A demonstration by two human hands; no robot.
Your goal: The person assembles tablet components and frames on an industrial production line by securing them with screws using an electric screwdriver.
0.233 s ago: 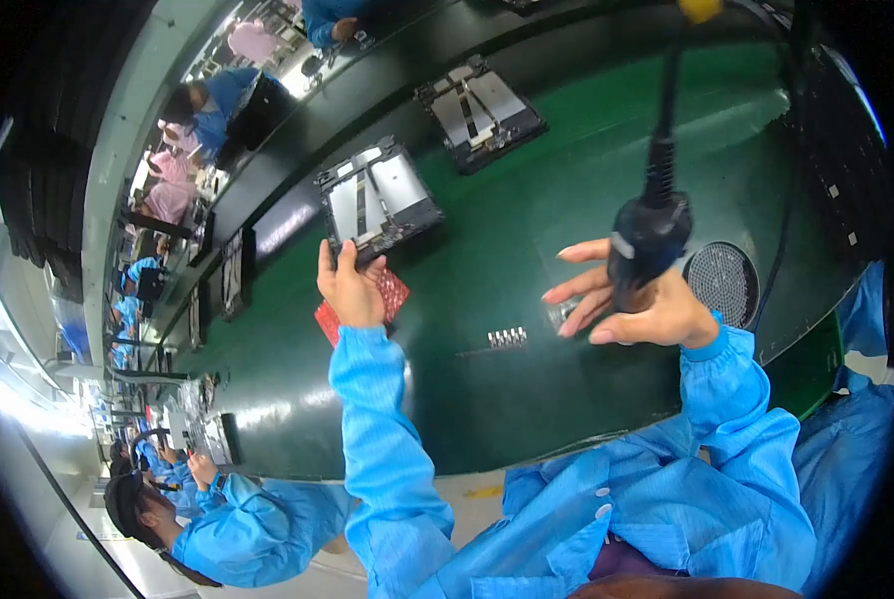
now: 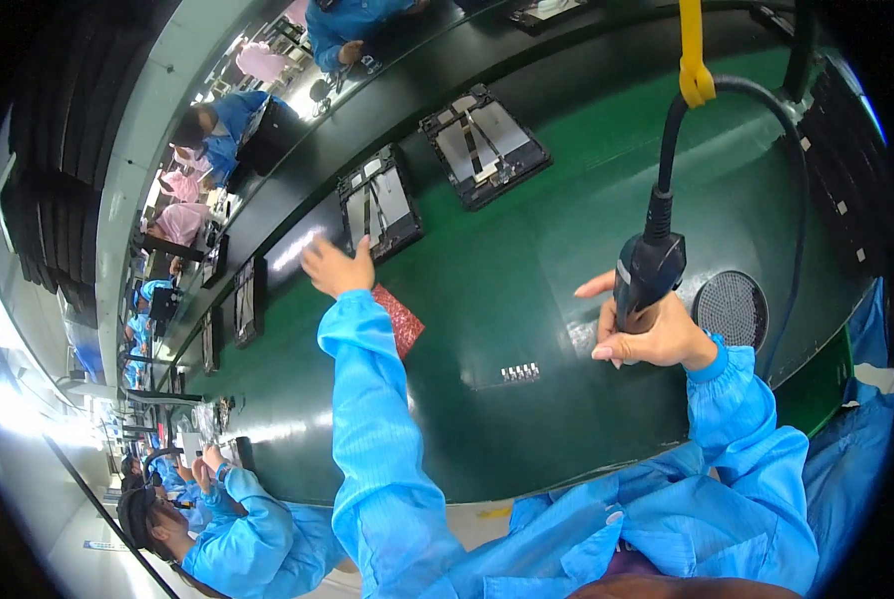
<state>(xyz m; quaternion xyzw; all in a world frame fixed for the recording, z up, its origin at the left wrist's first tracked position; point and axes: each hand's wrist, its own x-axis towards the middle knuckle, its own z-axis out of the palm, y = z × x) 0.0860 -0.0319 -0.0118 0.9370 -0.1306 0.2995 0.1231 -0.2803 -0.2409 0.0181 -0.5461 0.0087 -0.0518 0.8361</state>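
Observation:
My left hand is open with fingers spread, just left of an opened tablet-like device with silver panels and a dark frame. It holds nothing. My right hand is closed around a black corded electric screwdriver, which points downward; its tip is hidden behind the fingers. Beneath the left wrist lies a red bubble-wrap piece, partly covered by the sleeve. A row of small metal parts lies on the green mat between my hands.
A second opened device lies farther back. A round perforated dish sits right of my right hand. The screwdriver's cable passes a yellow strap. Other devices line the left ledge. A co-worker works at the left.
My left hand has let go of the device, which now lies farther back, and has moved up and left. My right hand's fingers have drawn in around the screwdriver.

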